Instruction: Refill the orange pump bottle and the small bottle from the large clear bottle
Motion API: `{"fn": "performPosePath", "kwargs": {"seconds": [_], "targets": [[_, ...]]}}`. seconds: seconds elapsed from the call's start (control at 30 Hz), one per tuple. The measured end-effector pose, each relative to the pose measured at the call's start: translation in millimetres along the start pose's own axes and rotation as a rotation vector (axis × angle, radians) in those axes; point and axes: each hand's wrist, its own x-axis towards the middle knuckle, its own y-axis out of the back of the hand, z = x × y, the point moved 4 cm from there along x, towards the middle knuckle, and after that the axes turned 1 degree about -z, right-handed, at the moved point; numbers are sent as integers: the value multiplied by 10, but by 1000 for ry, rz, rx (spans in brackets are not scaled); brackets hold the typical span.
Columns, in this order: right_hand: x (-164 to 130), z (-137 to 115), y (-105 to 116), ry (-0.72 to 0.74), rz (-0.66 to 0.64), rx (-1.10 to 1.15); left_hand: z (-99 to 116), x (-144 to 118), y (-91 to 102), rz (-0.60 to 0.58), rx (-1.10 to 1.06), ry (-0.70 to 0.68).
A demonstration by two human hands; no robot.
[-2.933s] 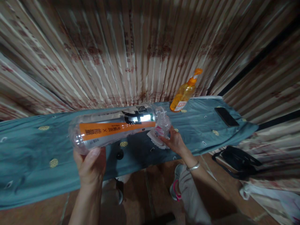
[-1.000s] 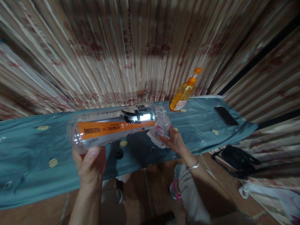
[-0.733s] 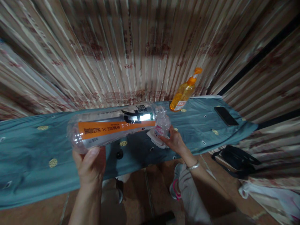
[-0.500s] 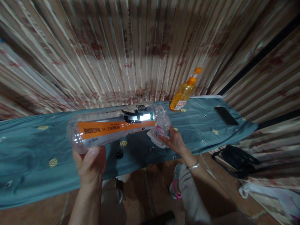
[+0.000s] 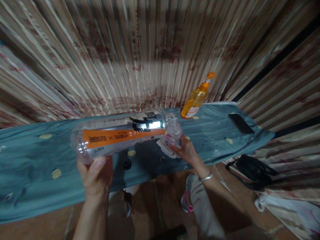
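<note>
My left hand (image 5: 96, 175) grips the base of a large clear plastic bottle (image 5: 117, 136) with an orange label, held on its side above the teal-covered table (image 5: 37, 166). The bottle's neck points right, toward a small clear bottle (image 5: 174, 133) that my right hand (image 5: 186, 150) holds upright over a white cloth or lid (image 5: 163, 148) on the table. The mouth of the large bottle is at the top of the small one; whether they touch is unclear. A silver bangle (image 5: 205, 178) is on my right wrist.
An orange pump bottle (image 5: 196, 98) stands at the table's back edge, and a black phone (image 5: 241, 124) lies near the right end. A small black cap (image 5: 127, 164) sits below the large bottle. A black bag (image 5: 255, 171) lies on the floor at right. Curtains hang behind.
Nothing has visibly changed; both hands and both bottles keep the same pose, with only a slight shift of the camera.
</note>
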Motion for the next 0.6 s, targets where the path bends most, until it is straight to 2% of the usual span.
{"fn": "performPosePath", "kwargs": {"seconds": [0.27,0.6], "targets": [[3,20,-20,-25,10,-35,9,-18,-64,40,-28,31],[-15,54,-49,10,26,-10,69,6,-123,84,-15,65]]}}
